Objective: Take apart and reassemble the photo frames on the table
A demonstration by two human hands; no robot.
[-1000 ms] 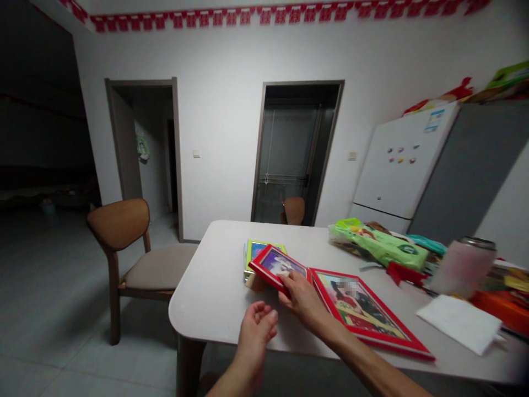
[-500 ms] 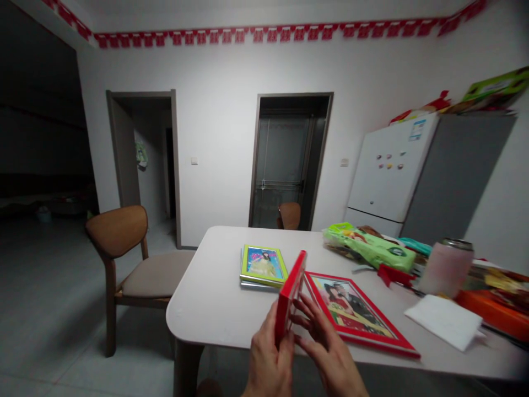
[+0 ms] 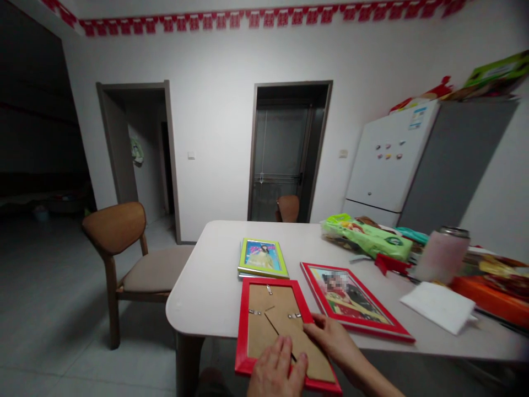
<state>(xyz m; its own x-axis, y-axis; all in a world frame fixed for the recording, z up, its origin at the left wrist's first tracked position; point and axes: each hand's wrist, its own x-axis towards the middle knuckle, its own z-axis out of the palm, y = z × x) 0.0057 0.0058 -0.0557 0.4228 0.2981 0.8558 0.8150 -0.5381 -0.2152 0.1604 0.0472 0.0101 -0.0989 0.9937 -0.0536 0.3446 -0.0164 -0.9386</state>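
Note:
A red picture frame [image 3: 242, 331] is tilted with its brown backing board and metal clips facing me, in front of the table's near edge. My right hand [image 3: 333, 339] grips its right side, the fingers partly hidden beneath. Across the lower part of the board lies my left hand [image 3: 275, 369], fingers stretched out flat. To the right, a second red picture frame [image 3: 359, 303] rests face up with a picture of a person. Just beyond the held frame, a yellow-green picture frame [image 3: 263, 259] sits on top of another frame that barely shows.
On the white table [image 3: 206, 275], the right side carries a green package [image 3: 372, 237], a pink jar [image 3: 442, 256], a white folded sheet [image 3: 438, 306] and an orange box [image 3: 491, 300]. A wooden chair [image 3: 119, 231] stands at the left. Behind are a fridge [image 3: 384, 165] and two doorways.
The held red frame has turned from edge-on to showing its back and tipped lower. My left hand has moved from its edge onto the backing; my right hand now grips the right side.

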